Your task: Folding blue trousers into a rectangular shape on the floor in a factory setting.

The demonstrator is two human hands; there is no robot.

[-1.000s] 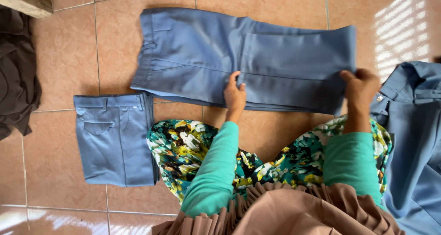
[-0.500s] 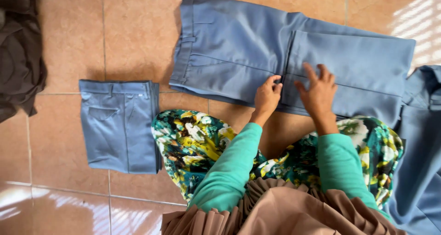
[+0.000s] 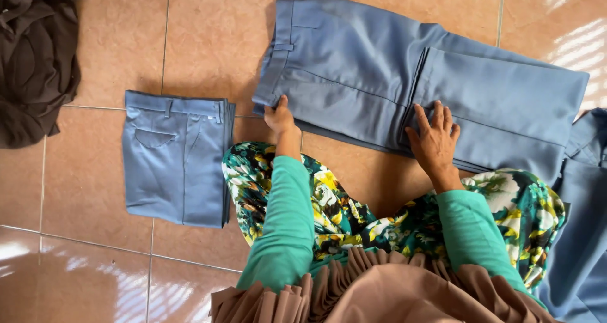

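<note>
Blue trousers (image 3: 354, 76) lie flat on the tiled floor (image 3: 208, 38), folded lengthwise. The left hand (image 3: 279, 117) pinches the waistband corner near the belt loop. The right hand (image 3: 435, 140) rests open, fingers spread, pressing the trousers at the fold, gripping nothing. A folded pair (image 3: 177, 158) lies left of the trousers; dark cloth (image 3: 35, 57) lies farther left.

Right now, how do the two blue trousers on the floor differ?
The left trousers are folded into a compact rectangle, untouched. The middle trousers lie longer, only partly folded, with the left hand at the waistband and the right hand flat on them. Both are the same grey-blue.
</note>
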